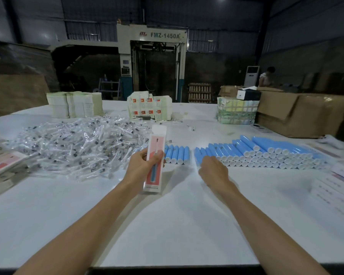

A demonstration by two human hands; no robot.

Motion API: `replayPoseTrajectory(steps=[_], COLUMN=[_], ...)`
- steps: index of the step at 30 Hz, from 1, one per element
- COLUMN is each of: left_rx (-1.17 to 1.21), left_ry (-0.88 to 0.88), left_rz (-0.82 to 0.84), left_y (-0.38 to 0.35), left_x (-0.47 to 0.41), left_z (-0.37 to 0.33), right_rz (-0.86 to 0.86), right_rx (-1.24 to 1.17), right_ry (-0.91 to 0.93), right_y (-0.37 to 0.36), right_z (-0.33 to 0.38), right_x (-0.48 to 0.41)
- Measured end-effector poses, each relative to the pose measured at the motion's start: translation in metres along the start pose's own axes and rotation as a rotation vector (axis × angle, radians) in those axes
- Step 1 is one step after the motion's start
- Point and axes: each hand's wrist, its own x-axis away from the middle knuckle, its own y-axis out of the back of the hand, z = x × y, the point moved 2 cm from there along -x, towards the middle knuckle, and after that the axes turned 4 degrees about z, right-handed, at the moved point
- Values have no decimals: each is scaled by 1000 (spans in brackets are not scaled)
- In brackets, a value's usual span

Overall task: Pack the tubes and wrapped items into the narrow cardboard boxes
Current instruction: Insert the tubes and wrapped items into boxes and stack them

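My left hand (145, 165) grips a narrow white and red cardboard box (156, 155), held upright above the white table (167, 225) with its top flap open. My right hand (213, 169) reaches over the near end of a row of blue tubes (266, 151) with white caps; its fingers are over the leftmost tubes, and I cannot see whether they hold one. A smaller group of blue tubes (177, 153) lies just behind the box. A large heap of clear-wrapped items (77, 143) spreads across the table's left side.
Flat box blanks lie at the left edge (4, 163) and in stacks at the back (75, 104), (147, 106), (236, 110). Big brown cartons (298, 114) stand at the right rear. Printed sheets (342, 175) lie at the right. A person (266, 76) stands far behind.
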Motion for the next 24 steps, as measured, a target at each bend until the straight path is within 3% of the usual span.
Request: replayPoseTrajectory(steps=[4,7,10,13,17,24], left_rx=[-35,-25,-31,-42,-47,-59], left_ry=[0,4,-18,-24,-33,-23], left_rz=[28,50,55,84,79,105], left_y=[-4,-9,-10,-9,-8,-12], left_x=[-1,1,4,6,7,7], left_z=[3,0,-3,-1,-1,-2], right_rz=[-172,-164,-94,-103,-189,-77], right_rx=[-705,-1299,-1547,-1491,-1201,-913], right_ry=[32,227,415,458,411,325], right_y=[46,86,110,112,101,91], right_z=[5,33,68,96,100,87], right_x=[-6,-2,0,-5,-17,-29])
